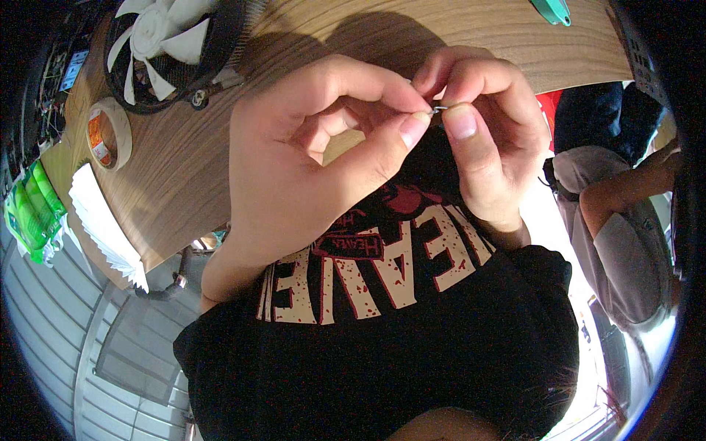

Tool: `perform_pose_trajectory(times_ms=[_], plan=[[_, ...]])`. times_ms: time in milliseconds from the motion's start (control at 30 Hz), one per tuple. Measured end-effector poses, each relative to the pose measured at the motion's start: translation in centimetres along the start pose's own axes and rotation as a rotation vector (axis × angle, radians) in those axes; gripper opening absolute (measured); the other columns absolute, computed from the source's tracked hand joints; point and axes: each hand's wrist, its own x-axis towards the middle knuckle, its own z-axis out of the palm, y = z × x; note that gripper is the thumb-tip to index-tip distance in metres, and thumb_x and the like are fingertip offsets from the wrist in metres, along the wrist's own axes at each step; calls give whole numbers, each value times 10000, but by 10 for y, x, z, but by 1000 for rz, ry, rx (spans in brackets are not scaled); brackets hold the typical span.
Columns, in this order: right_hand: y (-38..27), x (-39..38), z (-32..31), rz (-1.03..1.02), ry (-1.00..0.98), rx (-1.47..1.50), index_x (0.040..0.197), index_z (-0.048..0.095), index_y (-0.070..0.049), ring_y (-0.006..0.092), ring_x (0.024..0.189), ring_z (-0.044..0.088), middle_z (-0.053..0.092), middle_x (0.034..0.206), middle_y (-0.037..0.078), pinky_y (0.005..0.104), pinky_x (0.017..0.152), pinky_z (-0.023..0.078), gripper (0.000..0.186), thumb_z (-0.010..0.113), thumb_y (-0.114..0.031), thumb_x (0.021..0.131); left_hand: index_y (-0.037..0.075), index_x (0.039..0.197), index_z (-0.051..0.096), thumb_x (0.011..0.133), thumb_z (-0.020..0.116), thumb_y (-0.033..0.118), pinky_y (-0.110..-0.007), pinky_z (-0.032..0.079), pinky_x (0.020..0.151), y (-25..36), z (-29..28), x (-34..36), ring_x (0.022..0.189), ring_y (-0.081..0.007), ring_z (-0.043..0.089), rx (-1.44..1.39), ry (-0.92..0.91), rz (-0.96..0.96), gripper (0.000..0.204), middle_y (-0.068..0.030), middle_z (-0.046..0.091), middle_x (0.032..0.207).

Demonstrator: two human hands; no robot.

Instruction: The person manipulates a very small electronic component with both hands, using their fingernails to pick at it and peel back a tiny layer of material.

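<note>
My two hands are raised close to the camera, fingertips meeting. My left hand pinches thumb against forefinger. My right hand does the same, facing it. A tiny thin metal piece, like a pin or needle, shows between the two pinches; most of it is hidden by the fingers. Below the hands is my black T-shirt with a cream and red print.
Behind the hands is a wooden table. On it are a round black fan with white blades, a roll of tape, a stack of white paper, a green packet and a teal object. Another person sits at the right.
</note>
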Motion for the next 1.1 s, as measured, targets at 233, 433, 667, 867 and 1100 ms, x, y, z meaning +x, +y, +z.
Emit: perform_pose_trajectory(times_ms=[233, 433, 667, 867, 1100], plan=[[1, 2, 0, 14, -10, 21, 921, 483, 3, 188, 899, 503, 529, 957, 159, 307, 819, 399, 131, 518, -95, 842, -12, 847, 578, 743, 600, -72, -210, 428, 694, -9, -5, 3, 764, -107, 541, 218, -65, 299, 123, -66, 571, 834], [1, 0, -3, -1, -39, -17, 912, 480, 2, 191, 896, 502, 522, 957, 165, 310, 815, 402, 131, 522, -93, 833, -12, 850, 578, 735, 604, -84, -209, 419, 690, -13, -6, 3, 763, -108, 534, 244, -81, 344, 138, -69, 567, 829], [1, 1, -4, 4, -60, -43, 897, 478, -3, 192, 878, 505, 519, 942, 159, 309, 799, 410, 134, 528, -108, 833, -20, 850, 573, 733, 593, -94, -216, 419, 689, -11, -6, 1, 756, -117, 529, 228, -78, 315, 140, -73, 562, 828], [-2, 2, -3, 40, -60, -62, 892, 477, -6, 186, 875, 506, 521, 946, 153, 308, 799, 410, 132, 527, -115, 836, -19, 840, 569, 734, 584, -90, -226, 425, 715, -12, -5, 0, 780, -126, 536, 169, -48, 284, 128, -80, 562, 825], [-6, 3, -1, 108, -44, -37, 880, 471, -8, 173, 870, 502, 534, 944, 161, 296, 801, 397, 146, 505, -143, 838, -12, 842, 565, 743, 579, -72, -233, 428, 729, -8, -6, 0, 793, -130, 541, 237, -59, 291, 116, -88, 569, 835]])
